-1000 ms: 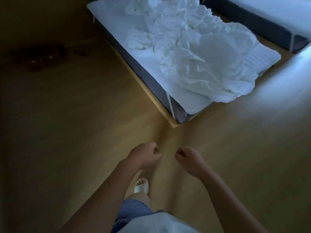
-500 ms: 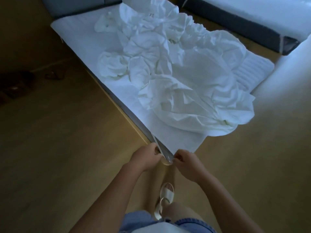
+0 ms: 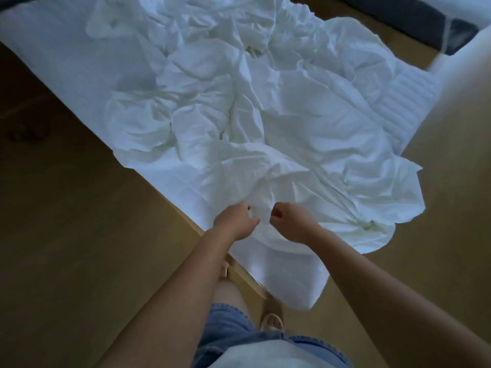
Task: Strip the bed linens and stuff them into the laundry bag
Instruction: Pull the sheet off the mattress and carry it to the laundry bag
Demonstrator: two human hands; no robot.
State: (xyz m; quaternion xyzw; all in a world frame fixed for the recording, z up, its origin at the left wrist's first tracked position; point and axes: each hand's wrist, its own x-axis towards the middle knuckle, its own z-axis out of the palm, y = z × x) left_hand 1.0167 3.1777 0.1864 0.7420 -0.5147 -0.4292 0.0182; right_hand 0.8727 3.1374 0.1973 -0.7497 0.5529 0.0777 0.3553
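Note:
A crumpled white sheet (image 3: 265, 123) lies heaped over the bed's white mattress pad (image 3: 53, 57), and part of it spills past the near corner. I stand at that corner with both arms stretched forward. My left hand (image 3: 233, 221) and my right hand (image 3: 291, 221) sit close together on the near edge of the heap. Their fingers are curled into a fold of the fabric. No laundry bag is in view.
The light wooden bed frame edge (image 3: 239, 272) runs diagonally just in front of my legs. Wooden floor (image 3: 79, 261) surrounds the bed on the left and right. A second bed with a dark base (image 3: 414, 19) stands at the top right.
I have stepped up to the bed. Both hands rose from the mattress corner onto the near edge of the crumpled sheet.

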